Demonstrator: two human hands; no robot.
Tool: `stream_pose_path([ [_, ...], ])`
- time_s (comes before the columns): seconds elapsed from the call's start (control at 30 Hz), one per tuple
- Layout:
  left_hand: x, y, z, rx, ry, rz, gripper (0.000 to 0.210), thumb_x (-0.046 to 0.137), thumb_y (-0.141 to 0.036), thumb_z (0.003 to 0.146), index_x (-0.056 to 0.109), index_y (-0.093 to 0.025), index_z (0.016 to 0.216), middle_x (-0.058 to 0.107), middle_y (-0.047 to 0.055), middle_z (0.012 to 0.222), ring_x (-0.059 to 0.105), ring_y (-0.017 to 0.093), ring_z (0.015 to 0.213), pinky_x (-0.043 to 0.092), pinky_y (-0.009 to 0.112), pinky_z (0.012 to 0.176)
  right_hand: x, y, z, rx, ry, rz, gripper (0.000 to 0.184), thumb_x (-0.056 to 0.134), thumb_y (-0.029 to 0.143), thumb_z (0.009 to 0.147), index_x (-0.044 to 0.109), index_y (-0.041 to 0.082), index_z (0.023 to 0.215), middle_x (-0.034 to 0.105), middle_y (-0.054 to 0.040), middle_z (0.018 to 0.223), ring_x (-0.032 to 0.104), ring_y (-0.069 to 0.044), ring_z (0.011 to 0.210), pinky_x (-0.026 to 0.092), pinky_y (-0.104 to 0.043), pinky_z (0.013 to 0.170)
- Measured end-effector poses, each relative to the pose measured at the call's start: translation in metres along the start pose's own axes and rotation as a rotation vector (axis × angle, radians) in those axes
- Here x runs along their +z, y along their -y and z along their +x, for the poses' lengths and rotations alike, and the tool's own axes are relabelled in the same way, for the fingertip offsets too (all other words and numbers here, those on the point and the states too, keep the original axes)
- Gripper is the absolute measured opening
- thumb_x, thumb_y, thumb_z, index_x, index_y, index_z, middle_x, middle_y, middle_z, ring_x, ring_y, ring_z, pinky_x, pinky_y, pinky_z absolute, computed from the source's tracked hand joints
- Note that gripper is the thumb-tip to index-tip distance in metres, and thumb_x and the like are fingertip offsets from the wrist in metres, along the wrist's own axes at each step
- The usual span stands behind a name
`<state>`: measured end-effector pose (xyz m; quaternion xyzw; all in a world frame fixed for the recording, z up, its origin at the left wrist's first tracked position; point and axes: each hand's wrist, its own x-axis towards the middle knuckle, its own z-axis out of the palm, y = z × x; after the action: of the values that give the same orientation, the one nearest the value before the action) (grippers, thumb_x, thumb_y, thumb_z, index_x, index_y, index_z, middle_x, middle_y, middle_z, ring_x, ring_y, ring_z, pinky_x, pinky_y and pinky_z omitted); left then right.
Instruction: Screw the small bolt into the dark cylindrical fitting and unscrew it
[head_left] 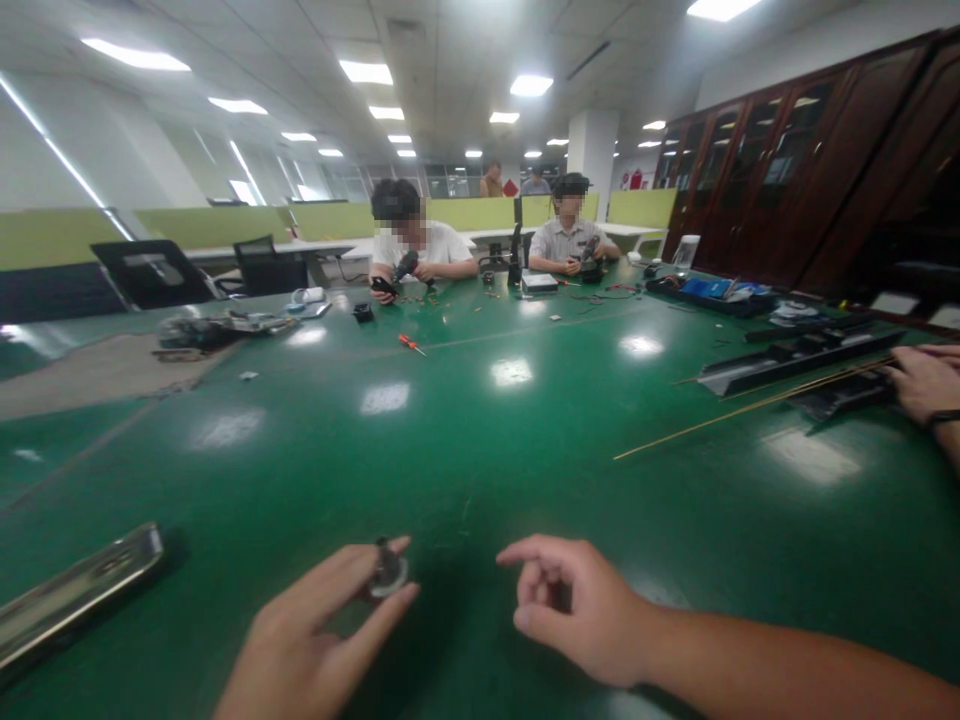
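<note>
Between thumb and fingers, my left hand (322, 625) grips a small round metal part (388, 572), dark on top with a pale rim below. Its exact kind is too small to make out. My right hand (574, 605) hovers over the green table (450, 430), apart from the left one. Its index finger points left, the other fingers curl loosely, and a gap shows between them and the thumb; nothing is in it. To the left of my left hand lies a phone (82, 590) with a shiny gold edge.
Two people (424, 245) work across the table. A red screwdriver (410, 344) lies mid-table. On the right, another person's hand (926, 385) is by a long thin rod (720, 425) and black metal channels (795, 360). A cluttered pile (214, 330) sits at the left.
</note>
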<state>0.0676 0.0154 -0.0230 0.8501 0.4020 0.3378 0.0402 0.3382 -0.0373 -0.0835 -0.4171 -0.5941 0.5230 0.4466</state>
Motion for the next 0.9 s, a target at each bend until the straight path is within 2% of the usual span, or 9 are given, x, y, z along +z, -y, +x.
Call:
stream_pose_path([
  [0.1, 0.031, -0.032, 0.009, 0.083, 0.134, -0.083, 0.028, 0.066, -0.035, 0.089, 0.069, -0.03, 0.116, 0.075, -0.002, 0.104, 0.073, 0.013, 0.092, 0.059, 0.017, 0.08, -0.002, -0.002, 0.001, -0.044, -0.035, 0.044, 0.057, 0.064, 0.011, 0.076, 0.054, 0.019, 0.132, 0.064, -0.0009, 0.088, 0.055, -0.01, 0.065, 0.046, -0.025, 0.066],
  [0.17, 0.045, -0.044, 0.01, 0.072, 0.116, -0.117, 0.041, 0.067, -0.028, 0.086, 0.062, -0.028, 0.127, 0.075, 0.0, 0.105, 0.073, 0.014, 0.09, 0.06, 0.019, 0.078, -0.003, -0.005, 0.0, -0.071, -0.035, 0.034, 0.064, 0.061, 0.008, 0.073, 0.049, 0.02, 0.134, 0.063, -0.0013, 0.093, 0.055, -0.01, 0.066, 0.047, -0.025, 0.066],
  [0.23, 0.053, -0.046, 0.008, 0.044, 0.068, -0.135, 0.046, 0.069, -0.024, 0.082, 0.06, -0.026, 0.127, 0.075, 0.001, 0.102, 0.073, 0.015, 0.086, 0.06, 0.021, 0.077, -0.002, -0.007, 0.0, -0.07, -0.028, 0.002, 0.066, 0.059, 0.005, 0.071, 0.047, 0.022, 0.134, 0.062, -0.0013, 0.095, 0.056, -0.01, 0.066, 0.047, -0.025, 0.066],
  [0.33, 0.055, -0.038, 0.002, 0.035, 0.044, -0.146, 0.027, 0.069, -0.02, 0.081, 0.065, -0.025, 0.107, 0.072, 0.0, 0.091, 0.071, 0.014, 0.08, 0.058, 0.02, 0.069, -0.001, -0.006, -0.001, -0.037, -0.016, -0.039, 0.062, 0.06, 0.005, 0.071, 0.051, 0.022, 0.13, 0.063, -0.0008, 0.094, 0.057, -0.01, 0.066, 0.047, -0.025, 0.066],
  [0.4, 0.055, -0.032, -0.002, 0.065, 0.057, -0.164, 0.021, 0.068, -0.019, 0.083, 0.064, -0.024, 0.102, 0.07, 0.0, 0.089, 0.069, 0.013, 0.079, 0.056, 0.019, 0.068, 0.0, -0.004, -0.001, -0.012, -0.012, -0.06, 0.055, 0.062, 0.006, 0.071, 0.056, 0.021, 0.124, 0.063, -0.0006, 0.093, 0.057, -0.01, 0.065, 0.046, -0.024, 0.065],
  [0.53, 0.057, -0.028, -0.006, 0.165, 0.075, -0.212, 0.026, 0.067, -0.018, 0.087, 0.063, -0.024, 0.112, 0.07, 0.001, 0.094, 0.068, 0.012, 0.083, 0.056, 0.019, 0.074, -0.001, 0.002, -0.001, 0.017, -0.001, -0.129, 0.044, 0.065, 0.009, 0.071, 0.063, 0.019, 0.114, 0.064, 0.0, 0.088, 0.056, -0.011, 0.064, 0.045, -0.025, 0.064],
  [0.67, 0.061, -0.028, -0.009, 0.211, 0.072, -0.216, 0.029, 0.067, -0.021, 0.089, 0.063, -0.023, 0.118, 0.07, 0.004, 0.1, 0.069, 0.013, 0.089, 0.057, 0.019, 0.078, -0.003, 0.004, -0.001, 0.014, 0.021, -0.228, 0.042, 0.072, 0.014, 0.07, 0.068, 0.019, 0.111, 0.064, 0.001, 0.079, 0.057, -0.013, 0.065, 0.046, -0.026, 0.064],
  [0.8, 0.066, -0.031, -0.01, 0.241, 0.089, -0.248, 0.029, 0.066, -0.02, 0.09, 0.063, -0.022, 0.118, 0.07, 0.004, 0.101, 0.069, 0.013, 0.09, 0.058, 0.02, 0.08, -0.002, 0.006, -0.002, -0.001, -0.003, -0.253, 0.032, 0.072, 0.016, 0.071, 0.071, 0.019, 0.103, 0.069, -0.0019, 0.086, 0.061, -0.016, 0.074, 0.048, -0.026, 0.068],
  [0.9, 0.068, -0.032, -0.009, 0.232, 0.117, -0.283, 0.03, 0.065, -0.016, 0.089, 0.063, -0.022, 0.118, 0.07, 0.005, 0.1, 0.068, 0.013, 0.089, 0.058, 0.02, 0.079, -0.002, 0.007, -0.002, 0.021, -0.006, -0.243, 0.023, 0.07, 0.016, 0.074, 0.072, 0.019, 0.097, 0.07, -0.0018, 0.085, 0.062, -0.016, 0.074, 0.048, -0.025, 0.069],
])
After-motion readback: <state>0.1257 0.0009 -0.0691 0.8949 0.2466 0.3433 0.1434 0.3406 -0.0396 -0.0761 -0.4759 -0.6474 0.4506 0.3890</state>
